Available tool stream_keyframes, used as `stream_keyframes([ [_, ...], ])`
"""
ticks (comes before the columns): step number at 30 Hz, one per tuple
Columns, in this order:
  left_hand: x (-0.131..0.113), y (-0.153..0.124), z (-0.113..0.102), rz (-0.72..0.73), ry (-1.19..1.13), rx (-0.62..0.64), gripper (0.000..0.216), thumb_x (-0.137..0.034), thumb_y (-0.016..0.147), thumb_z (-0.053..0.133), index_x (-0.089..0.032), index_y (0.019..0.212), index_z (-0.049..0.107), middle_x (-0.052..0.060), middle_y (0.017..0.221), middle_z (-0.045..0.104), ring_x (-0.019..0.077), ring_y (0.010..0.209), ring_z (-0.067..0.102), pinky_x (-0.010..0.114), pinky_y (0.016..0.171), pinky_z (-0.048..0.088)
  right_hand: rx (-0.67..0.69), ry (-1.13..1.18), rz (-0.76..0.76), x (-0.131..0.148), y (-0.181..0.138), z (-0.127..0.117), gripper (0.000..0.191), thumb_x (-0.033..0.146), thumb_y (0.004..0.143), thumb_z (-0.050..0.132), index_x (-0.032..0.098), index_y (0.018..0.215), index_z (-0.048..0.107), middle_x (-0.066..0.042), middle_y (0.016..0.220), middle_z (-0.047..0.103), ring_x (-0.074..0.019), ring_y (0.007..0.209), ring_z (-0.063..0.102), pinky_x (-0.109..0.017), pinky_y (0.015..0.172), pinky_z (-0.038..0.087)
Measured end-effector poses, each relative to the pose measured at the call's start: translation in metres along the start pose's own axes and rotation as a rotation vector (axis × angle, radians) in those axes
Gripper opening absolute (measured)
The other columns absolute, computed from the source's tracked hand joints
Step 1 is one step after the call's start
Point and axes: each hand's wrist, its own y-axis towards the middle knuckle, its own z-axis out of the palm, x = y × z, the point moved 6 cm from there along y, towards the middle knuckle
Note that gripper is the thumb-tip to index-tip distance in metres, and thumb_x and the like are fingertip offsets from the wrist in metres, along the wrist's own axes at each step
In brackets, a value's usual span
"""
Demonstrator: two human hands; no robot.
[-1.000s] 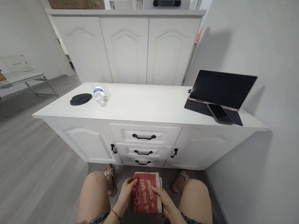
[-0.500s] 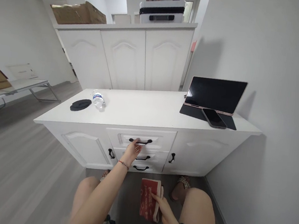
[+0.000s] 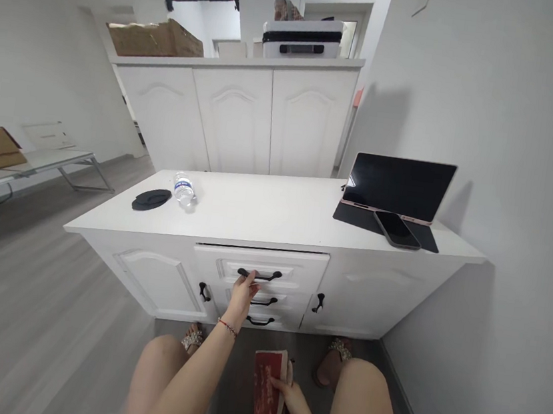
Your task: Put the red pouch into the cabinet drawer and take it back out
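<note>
Red folded cloth [image 3: 268, 389], edged in a paler fabric, is hanging low between the person's knees. The right hand [image 3: 291, 402] is gripping its right edge. The left hand [image 3: 244, 292] is reaching forward, its fingers hooking the black handle [image 3: 259, 275] of the top drawer [image 3: 299, 270], which is standing a crack open under the white sideboard top [image 3: 256, 208]. Opening that drawer looks like the step in hand, and going on calls for a straight, level pull. White lettering is showing on the cloth but is too blurred to read. The blue label on the water bottle [image 3: 185, 189] is just as unreadable.
</note>
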Motion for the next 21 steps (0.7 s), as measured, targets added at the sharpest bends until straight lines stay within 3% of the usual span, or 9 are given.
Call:
stream_keyframes([
  [6,0.008,-0.021,-0.013,0.049,-0.011,0.019,0.044,-0.042,0.049,0.086,-0.017,0.068,0.056,-0.007,0.055,0.054,0.0077,0.046,0.051,0.024,0.055,0.038,-0.025,-0.046,0.017,-0.013,0.001,-0.004,0.030,0.040,0.045,0.074,0.020,0.067,0.068,-0.008,0.068,0.073,-0.0294,0.072,0.070,-0.038,0.072,0.052],
  [12,0.015,-0.054,-0.028,0.040,-0.003,0.022,0.040,-0.043,0.055,0.084,-0.017,0.064,0.055,-0.006,0.055,0.053,0.0076,0.047,0.050,0.024,0.054,0.037,0.042,-0.006,0.014,-0.006,-0.014,-0.002,0.030,0.041,0.052,0.075,0.021,0.073,0.069,-0.007,0.072,0.073,-0.0308,0.081,0.070,-0.038,0.074,0.052],
  [21,0.018,-0.085,-0.036,0.058,0.008,0.007,0.041,-0.046,0.055,0.083,-0.016,0.066,0.058,-0.006,0.056,0.052,0.0074,0.049,0.048,0.023,0.055,0.040,0.114,0.352,0.156,0.018,-0.085,0.011,0.055,0.050,0.055,0.079,0.014,0.095,0.070,-0.010,0.088,0.075,-0.0315,0.098,0.068,-0.042,0.085,0.054],
])
